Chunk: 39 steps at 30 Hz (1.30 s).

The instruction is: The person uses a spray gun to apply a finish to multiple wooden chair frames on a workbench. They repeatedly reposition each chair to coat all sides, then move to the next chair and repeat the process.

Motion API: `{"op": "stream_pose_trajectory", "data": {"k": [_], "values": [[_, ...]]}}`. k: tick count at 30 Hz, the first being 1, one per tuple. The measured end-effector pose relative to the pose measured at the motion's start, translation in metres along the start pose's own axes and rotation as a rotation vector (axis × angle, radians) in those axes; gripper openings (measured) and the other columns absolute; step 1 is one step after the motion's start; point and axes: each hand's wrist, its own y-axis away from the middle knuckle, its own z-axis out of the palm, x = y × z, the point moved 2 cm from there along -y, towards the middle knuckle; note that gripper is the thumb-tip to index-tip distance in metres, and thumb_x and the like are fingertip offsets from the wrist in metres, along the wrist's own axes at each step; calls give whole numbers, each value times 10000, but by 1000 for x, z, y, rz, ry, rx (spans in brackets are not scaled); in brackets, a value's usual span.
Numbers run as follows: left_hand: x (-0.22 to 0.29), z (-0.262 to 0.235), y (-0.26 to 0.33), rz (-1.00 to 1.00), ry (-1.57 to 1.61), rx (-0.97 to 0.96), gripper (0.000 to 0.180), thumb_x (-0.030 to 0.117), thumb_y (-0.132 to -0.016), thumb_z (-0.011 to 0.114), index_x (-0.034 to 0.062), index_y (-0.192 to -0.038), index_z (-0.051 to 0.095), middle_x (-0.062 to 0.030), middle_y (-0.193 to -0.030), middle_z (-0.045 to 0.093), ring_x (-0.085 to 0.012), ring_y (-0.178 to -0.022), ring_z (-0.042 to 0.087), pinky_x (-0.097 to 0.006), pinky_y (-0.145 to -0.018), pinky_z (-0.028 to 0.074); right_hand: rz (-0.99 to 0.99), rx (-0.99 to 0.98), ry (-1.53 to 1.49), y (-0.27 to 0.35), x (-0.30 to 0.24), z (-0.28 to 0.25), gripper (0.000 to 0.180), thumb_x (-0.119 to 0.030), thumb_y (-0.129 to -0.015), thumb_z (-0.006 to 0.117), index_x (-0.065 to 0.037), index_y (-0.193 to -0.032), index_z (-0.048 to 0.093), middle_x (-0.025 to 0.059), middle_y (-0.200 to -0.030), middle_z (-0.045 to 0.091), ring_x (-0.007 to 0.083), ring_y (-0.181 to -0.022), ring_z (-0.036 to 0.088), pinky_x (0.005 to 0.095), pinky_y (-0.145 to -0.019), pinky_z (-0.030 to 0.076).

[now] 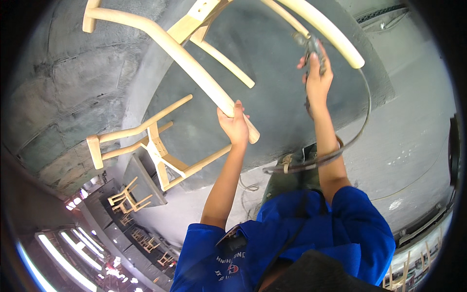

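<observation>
Clasping one leg of a pale wooden chair frame near its end, the left hand had its grip closed round the wood, thumb on top, with a short stub of the leg jutting past it to the lower right. The frame itself stretched up and to the left from that grip, and its other members ran across the top, over to a thick rounded leg above and right of the right hand. That hand's grip was wrapped round a spray gun, whose outline was blurred; its head lay just beside the end of a thin rail, and whether the two touched could not be told. A dark hose curved down to the right of this grip and looped by the right forearm. Below and to the left of the left grip, a second chair frame lay on a dark grey panel, one of its legs reaching close to the left wrist. Farther off that way was another chair frame. A stained grey wall rose well to the left of both grips, and pale grey floor spread to the right of the right one.
</observation>
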Motion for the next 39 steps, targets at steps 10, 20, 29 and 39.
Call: {"op": "stream_pose_trajectory", "data": {"k": [10, 20, 29, 39], "values": [[-26, -10, 16, 46, -101, 44, 361, 214, -890, 740, -25, -1079, 546, -179, -843, 680, -302, -778, 694, -432, -722, 549, -222, -561, 158, 95, -111, 56, 477, -185, -991, 607, -16, -1434, 551, 145, -1277, 655, 191, -1129, 615, 292, -853, 493], [-51, -15, 57, 120, -106, -21, 547, 379, -905, 716, -19, -1209, 498, -260, -962, 688, -450, -906, 681, -510, -804, 517, -649, -411, 378, 113, -197, 43, 526, -183, -995, 591, 7, -1474, 488, 164, -1316, 632, 194, -1026, 674, 329, -853, 549], [-84, -34, 93, 206, -189, -339, 646, 464, -956, 652, -14, -1282, 363, -284, -956, 678, -477, -882, 687, -512, -782, 541, -698, -464, -5, 107, -259, 126, 552, -323, -1014, 581, -30, -1474, 497, 96, -962, 694, 102, -769, 651, 190, -496, 419], [-109, -52, 92, 140, -410, -713, 805, 569, -965, 588, -39, -1380, 262, -324, -976, 693, -484, -897, 704, -522, -790, 554, -1256, -651, 483, 178, -303, 162, 475, -98, -965, 624, -29, -1431, 560, 112, -1278, 693, 162, -1039, 671, 343, -939, 527]]}}
